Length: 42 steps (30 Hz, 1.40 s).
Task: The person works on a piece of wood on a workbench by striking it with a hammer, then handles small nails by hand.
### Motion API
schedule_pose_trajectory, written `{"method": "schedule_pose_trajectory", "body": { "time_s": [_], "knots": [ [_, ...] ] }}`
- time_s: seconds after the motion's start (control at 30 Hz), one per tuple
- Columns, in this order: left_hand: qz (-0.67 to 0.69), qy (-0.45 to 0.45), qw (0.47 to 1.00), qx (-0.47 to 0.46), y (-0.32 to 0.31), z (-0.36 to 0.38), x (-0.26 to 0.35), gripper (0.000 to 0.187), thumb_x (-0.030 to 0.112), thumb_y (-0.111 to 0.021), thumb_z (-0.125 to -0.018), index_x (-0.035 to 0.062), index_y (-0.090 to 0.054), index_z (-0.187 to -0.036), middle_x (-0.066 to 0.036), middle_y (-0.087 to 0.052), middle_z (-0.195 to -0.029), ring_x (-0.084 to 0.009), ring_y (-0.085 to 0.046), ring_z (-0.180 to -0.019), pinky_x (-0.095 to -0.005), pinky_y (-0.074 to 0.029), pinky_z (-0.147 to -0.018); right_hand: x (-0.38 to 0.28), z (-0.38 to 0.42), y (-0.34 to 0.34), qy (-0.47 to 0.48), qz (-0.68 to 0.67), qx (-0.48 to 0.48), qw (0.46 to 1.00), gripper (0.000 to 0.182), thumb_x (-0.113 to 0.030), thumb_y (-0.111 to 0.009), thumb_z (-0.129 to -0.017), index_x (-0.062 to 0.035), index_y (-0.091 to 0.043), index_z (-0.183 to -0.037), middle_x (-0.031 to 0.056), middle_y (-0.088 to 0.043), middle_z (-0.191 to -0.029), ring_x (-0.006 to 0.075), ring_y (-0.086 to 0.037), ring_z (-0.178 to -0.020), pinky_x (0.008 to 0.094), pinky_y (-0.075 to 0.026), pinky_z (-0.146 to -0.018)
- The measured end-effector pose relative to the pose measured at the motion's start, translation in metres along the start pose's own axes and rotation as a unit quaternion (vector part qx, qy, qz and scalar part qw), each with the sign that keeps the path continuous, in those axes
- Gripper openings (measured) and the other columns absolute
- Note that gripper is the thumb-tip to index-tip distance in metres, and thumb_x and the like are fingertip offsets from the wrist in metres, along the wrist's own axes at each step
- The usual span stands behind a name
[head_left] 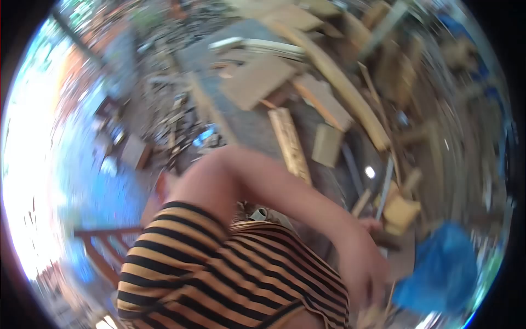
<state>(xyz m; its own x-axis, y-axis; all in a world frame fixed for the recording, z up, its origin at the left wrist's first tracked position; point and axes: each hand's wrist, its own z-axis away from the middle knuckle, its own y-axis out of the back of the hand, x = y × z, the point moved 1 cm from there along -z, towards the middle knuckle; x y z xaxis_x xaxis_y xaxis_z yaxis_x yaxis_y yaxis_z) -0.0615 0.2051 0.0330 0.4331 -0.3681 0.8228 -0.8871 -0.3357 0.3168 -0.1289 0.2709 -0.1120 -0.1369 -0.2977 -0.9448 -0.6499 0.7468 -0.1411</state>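
My left arm reaches from its striped sleeve across my body to the lower right. At its end, my left hand (364,268) points downward, with its fingers smeared by motion; I cannot tell whether they hold anything. Beside the hand lie a dark stick-like piece (388,241) and a yellowish wood block (401,213). A crumpled blue plastic bag (438,274) is just to the right of it. My right hand does not show.
A grey work surface (249,123) carries flat board pieces (257,79), a rough wood strip (289,142), a small block (327,145) and a long curved wooden piece (342,82). Wood scraps (175,123) litter the ground at left, near a slatted wooden chair (107,247).
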Motion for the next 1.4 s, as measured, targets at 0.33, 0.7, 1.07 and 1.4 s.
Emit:
{"method": "schedule_pose_trajectory", "body": {
  "time_s": [0.33,0.7,1.07,1.4],
  "knots": [
    [-0.207,0.186,0.933,0.228,-0.013,0.091,0.064,0.026,0.034,-0.069,-0.077,0.0113,-0.070,-0.089,-0.009,-0.068,-0.088,-0.0292,-0.064,-0.090,-0.0478,-0.049,-0.068,0.049,-0.033,-0.080,-0.029,-0.082,-0.183,0.979,0.011,-0.012,-0.064,-0.090,-0.0046,-0.055,-0.090,0.0030,-0.056,-0.073,0.0117,-0.055,-0.067,0.0260,-0.044,-0.064],
    [-0.331,0.283,0.854,0.283,-0.025,0.092,0.073,0.025,0.031,-0.067,-0.076,0.0085,-0.068,-0.088,-0.010,-0.067,-0.086,-0.0288,-0.063,-0.088,-0.0440,-0.050,-0.067,0.051,-0.013,-0.046,-0.037,-0.060,-0.166,0.984,0.013,-0.015,-0.064,-0.089,-0.0055,-0.055,-0.090,0.0025,-0.056,-0.073,0.0121,-0.054,-0.067,0.0275,-0.045,-0.065],
    [-0.446,0.367,0.757,0.305,-0.038,0.095,0.088,0.024,0.027,-0.066,-0.075,0.0058,-0.066,-0.086,-0.011,-0.066,-0.085,-0.0285,-0.063,-0.085,-0.0401,-0.050,-0.067,0.049,-0.002,-0.025,-0.031,-0.031,-0.129,0.991,0.015,-0.018,-0.065,-0.088,-0.0063,-0.055,-0.090,0.0019,-0.055,-0.072,0.0124,-0.053,-0.066,0.0290,-0.045,-0.066],
    [-0.534,0.408,0.680,0.292,-0.045,0.094,0.097,0.023,0.024,-0.065,-0.075,0.0032,-0.064,-0.084,-0.011,-0.065,-0.084,-0.0281,-0.063,-0.083,-0.0366,-0.051,-0.066,0.038,0.018,-0.004,-0.023,0.012,-0.052,0.998,0.017,-0.020,-0.065,-0.087,-0.0070,-0.055,-0.091,0.0015,-0.055,-0.072,0.0127,-0.053,-0.066,0.0303,-0.046,-0.066]
  ]
}}
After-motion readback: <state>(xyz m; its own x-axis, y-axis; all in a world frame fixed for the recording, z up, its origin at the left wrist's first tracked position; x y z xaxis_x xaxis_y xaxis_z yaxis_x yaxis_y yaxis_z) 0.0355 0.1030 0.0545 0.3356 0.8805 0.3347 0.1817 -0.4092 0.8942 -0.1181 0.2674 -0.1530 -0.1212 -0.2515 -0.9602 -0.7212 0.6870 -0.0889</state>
